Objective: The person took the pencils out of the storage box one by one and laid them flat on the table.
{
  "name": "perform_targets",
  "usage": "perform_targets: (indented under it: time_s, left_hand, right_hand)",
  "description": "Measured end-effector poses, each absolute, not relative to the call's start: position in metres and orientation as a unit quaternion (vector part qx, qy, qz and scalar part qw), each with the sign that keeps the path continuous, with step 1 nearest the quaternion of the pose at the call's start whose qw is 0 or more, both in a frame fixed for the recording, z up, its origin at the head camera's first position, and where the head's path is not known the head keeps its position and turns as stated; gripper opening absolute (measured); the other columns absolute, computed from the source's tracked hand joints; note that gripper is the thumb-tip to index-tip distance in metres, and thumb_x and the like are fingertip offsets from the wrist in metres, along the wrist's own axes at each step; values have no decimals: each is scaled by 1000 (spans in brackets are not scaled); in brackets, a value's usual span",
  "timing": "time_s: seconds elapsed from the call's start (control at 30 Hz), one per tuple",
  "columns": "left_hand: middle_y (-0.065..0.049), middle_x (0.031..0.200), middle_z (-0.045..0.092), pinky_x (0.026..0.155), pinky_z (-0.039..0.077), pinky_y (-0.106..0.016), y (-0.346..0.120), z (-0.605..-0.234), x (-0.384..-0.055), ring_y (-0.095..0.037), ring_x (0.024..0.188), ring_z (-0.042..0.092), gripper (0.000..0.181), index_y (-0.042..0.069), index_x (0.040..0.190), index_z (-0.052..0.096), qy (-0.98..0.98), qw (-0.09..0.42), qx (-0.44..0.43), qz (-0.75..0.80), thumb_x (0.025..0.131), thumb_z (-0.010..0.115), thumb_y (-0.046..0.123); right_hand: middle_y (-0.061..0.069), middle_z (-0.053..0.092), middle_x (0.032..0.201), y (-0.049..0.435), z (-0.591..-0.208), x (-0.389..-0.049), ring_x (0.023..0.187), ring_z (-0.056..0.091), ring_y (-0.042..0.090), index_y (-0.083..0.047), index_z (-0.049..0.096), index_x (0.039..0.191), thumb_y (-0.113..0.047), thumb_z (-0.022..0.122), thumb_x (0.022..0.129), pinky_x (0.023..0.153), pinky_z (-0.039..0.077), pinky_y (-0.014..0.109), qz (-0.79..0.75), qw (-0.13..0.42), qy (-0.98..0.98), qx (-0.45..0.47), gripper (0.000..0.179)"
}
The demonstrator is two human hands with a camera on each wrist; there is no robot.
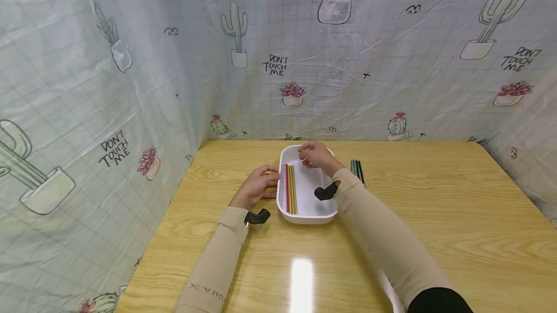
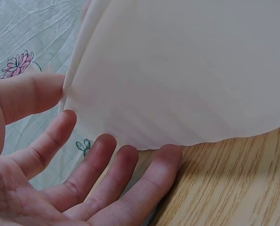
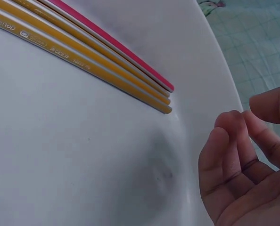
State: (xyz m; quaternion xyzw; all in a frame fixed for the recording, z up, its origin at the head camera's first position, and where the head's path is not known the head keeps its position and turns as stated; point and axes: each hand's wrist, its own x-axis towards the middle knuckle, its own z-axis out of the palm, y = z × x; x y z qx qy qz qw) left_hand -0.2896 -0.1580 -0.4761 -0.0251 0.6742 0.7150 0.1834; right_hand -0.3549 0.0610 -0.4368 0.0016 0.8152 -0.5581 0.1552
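A white plastic tray (image 1: pixel 311 220) stands on the table. Along its inner left side lie a red pencil (image 1: pixel 287 189) and several yellow pencils (image 3: pixel 83 52), parallel and close together. My left hand (image 1: pixel 256 186) is at the tray's left side; in the left wrist view its fingertips touch the outer wall and the thumb meets the rim. Over the tray's far end hovers my right hand (image 1: pixel 319 156), fingers loosely bent. Nothing shows between them in the right wrist view, where the hand (image 3: pixel 253 169) is apart from the pencils.
Just right of the tray lie several dark and teal pencils (image 1: pixel 357 168), partly covered by the right forearm. The wooden table (image 1: pixel 435 192) extends to both sides. A cactus-print cloth (image 1: pixel 304 61) hangs behind it and on the left.
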Motion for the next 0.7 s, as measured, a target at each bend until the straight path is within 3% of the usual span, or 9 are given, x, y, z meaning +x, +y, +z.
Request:
perform_targets:
  time_s: [0.3, 0.7]
  left_hand:
    - [-20, 130, 65, 80, 64, -45, -160, -476, -288, -25, 105, 70, 23, 8, 124, 59, 676, 182, -25, 714, 103, 63, 15]
    - [-21, 130, 64, 80, 64, -43, -159, -473, -285, -24, 106, 70, 31, 3, 131, 55, 680, 185, -11, 709, 104, 61, 15]
  right_hand:
    - [3, 62, 89, 51, -449, -356, 77, 61, 14, -2, 62, 123, -9, 61, 96, 69, 53, 25, -542, 194, 817, -24, 28]
    - [2, 62, 80, 46, -456, -353, 69, 58, 12, -1, 63, 119, -9, 59, 94, 61, 49, 22, -490, 203, 846, -57, 27]
